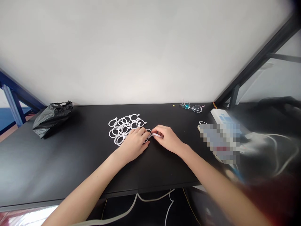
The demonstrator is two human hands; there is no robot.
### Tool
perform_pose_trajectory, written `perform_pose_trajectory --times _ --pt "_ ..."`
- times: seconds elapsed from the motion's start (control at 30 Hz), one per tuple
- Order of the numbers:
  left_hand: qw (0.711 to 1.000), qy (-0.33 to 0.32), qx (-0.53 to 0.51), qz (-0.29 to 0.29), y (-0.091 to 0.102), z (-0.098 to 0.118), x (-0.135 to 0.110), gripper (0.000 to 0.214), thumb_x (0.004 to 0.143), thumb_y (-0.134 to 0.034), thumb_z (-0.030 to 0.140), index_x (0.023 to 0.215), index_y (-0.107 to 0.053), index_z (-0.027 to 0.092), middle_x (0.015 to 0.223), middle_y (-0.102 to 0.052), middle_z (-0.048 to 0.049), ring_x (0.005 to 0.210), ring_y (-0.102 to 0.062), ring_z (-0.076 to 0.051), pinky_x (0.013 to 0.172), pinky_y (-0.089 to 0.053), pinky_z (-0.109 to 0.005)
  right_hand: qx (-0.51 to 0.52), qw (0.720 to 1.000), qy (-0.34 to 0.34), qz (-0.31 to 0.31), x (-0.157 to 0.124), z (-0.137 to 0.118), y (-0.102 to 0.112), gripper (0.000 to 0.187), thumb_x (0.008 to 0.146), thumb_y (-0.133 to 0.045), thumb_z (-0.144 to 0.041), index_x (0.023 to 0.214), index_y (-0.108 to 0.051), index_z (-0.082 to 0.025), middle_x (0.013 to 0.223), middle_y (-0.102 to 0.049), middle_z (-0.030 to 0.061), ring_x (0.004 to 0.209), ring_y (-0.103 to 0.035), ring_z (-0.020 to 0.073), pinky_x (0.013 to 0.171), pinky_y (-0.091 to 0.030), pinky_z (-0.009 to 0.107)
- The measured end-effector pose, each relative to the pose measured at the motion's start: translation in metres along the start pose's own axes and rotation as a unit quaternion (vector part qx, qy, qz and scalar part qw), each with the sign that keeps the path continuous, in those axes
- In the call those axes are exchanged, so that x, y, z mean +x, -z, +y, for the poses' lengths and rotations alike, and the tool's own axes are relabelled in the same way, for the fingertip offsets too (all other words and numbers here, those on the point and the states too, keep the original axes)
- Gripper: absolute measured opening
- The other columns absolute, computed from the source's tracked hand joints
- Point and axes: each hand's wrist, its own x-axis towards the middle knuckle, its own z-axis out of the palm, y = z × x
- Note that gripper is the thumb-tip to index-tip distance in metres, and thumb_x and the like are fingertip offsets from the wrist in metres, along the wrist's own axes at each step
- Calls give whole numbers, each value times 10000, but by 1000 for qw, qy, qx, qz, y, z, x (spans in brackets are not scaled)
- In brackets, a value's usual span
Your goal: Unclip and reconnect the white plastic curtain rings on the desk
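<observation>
Several white rings with small knobs, like curtain rings (134, 118), lie overlapping in a cluster on the black table (89, 163). My left hand (136, 141) rests palm down over the right side of the cluster, its fingers bent and covering some rings. What its fingertips grip, if anything, is hidden. Just right of it, my right hand (166, 136) pinches a white ring (158, 135) between thumb and fingers, tilted nearly edge-on. The knob end of this ring meets another ring by my left fingertips; whether they are linked I cannot tell.
A crumpled black plastic bag (53, 119) sits at the far left. Eyeglasses (191, 107) lie near the wall. At the right are a white box (223, 117), a pixelated flat object (216, 141) and pale cables (275, 150). More cable hangs below the table's front edge.
</observation>
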Motion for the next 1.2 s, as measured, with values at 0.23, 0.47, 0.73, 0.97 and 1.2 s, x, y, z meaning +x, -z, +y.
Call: perform_pose_trajectory --times 0.23,0.47,0.73,0.97,1.2 --pt "1000 -3 -1 -1 1 1 0 171 953 -460 217 1092 -549 171 1035 -607 -92 968 -582 -247 861 -489 -413 9 1000 -2 -2 1 2 -1 147 833 -563 -82 858 -656 -193 813 -607 3 618 -503 104 593 -408 232" --pt "1000 -9 -3 8 -1 0 1 168 949 -455 206 1085 -551 185 1035 -612 -87 942 -589 -244 843 -495 -409 18 1000 0 5 1 5 -3 154 826 -560 -83 858 -658 -198 807 -602 1 625 -519 106 596 -416 231" --pt "1000 -3 -5 4 -1 0 1 172 943 -483 201 1094 -557 168 1052 -617 -95 961 -588 -253 854 -489 -413 18 1000 4 6 1 5 -3 156 824 -559 -76 858 -657 -193 824 -611 7 649 -538 110 606 -429 231" --pt "1000 -4 -6 8 -1 -1 1 173 941 -486 205 1095 -555 168 1047 -616 -91 951 -584 -254 844 -488 -414 21 1000 9 6 0 4 -2 172 813 -556 -57 859 -655 -190 816 -605 6 655 -542 110 604 -430 228" --pt "1000 0 -5 -2 -1 0 2 183 942 -500 206 1102 -564 145 1053 -612 -96 963 -582 -257 851 -484 -417 20 1000 10 6 1 5 -3 178 813 -560 -53 870 -658 -190 820 -602 1 666 -542 107 608 -427 223"
